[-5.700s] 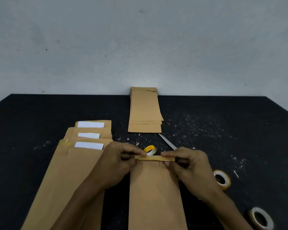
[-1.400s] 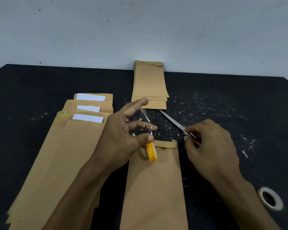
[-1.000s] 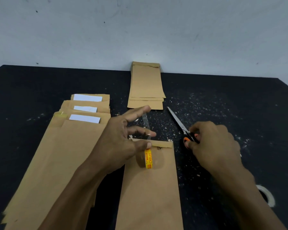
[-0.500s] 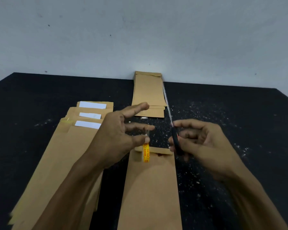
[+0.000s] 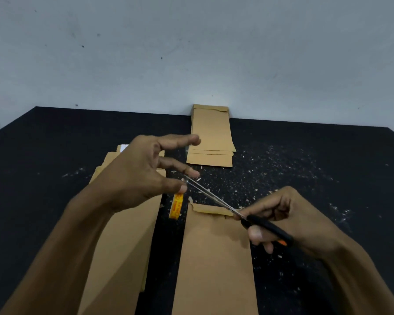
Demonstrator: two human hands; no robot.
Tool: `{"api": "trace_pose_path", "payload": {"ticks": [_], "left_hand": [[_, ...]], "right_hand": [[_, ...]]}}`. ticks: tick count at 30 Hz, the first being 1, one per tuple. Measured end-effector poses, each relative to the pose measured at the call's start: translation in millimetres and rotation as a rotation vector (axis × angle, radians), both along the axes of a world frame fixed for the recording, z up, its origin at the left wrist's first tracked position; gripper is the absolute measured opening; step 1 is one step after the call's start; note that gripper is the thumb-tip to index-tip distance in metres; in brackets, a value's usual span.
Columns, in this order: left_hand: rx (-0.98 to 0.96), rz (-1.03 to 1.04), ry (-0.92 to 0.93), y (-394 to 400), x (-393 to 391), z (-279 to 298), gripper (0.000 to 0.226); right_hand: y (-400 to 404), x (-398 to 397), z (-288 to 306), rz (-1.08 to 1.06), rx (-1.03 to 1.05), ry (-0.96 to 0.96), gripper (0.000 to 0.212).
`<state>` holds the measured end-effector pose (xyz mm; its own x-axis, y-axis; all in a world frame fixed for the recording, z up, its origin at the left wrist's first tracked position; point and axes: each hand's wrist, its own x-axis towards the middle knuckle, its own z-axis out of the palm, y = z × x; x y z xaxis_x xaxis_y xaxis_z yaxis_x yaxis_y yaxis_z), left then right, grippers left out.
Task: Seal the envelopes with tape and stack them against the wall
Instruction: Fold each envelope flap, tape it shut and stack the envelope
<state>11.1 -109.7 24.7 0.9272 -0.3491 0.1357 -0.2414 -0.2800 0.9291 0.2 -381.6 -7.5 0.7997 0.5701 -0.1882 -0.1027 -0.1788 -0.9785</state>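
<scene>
A brown envelope (image 5: 214, 258) lies lengthwise in front of me with its flap folded down at the far end. My left hand (image 5: 143, 173) is raised over the table, holding a small yellow tape roll (image 5: 176, 205) that hangs below its fingers; a clear strip is stretched between the fingers. My right hand (image 5: 282, 221) grips black-handled scissors (image 5: 237, 212), whose blades point up-left and reach the strip beside my left fingers. A stack of brown envelopes (image 5: 210, 137) lies against the wall.
A fanned pile of brown envelopes (image 5: 123, 235) lies left of the middle envelope, partly under my left arm. Pale paper scraps (image 5: 271, 169) are strewn over the black table (image 5: 43, 144). The grey wall (image 5: 191, 53) stands behind.
My right hand picked the scissors up from the table and swung their blades left to the tape strip. My left hand has lifted the roll slightly, away from the envelope flap.
</scene>
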Motion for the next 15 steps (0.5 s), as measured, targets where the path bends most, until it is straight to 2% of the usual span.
{"api": "trace_pose_path", "payload": {"ticks": [5, 11, 15], "left_hand": [[0.062, -0.06, 0.049, 2.3, -1.8, -1.9, 0.081], [0.081, -0.078, 0.066, 3.0, -2.6, -4.1, 0.082], [-0.008, -0.026, 0.04, 1.4, -1.7, -5.9, 0.083]], "right_hand": [[5.5, -2.8, 1.1, -0.021, -0.059, 0.01, 0.035], [6.0, -1.5, -5.6, -0.031, -0.114, -0.001, 0.034], [5.7, -1.0, -6.5, -0.072, -0.14, -0.011, 0.037]]}}
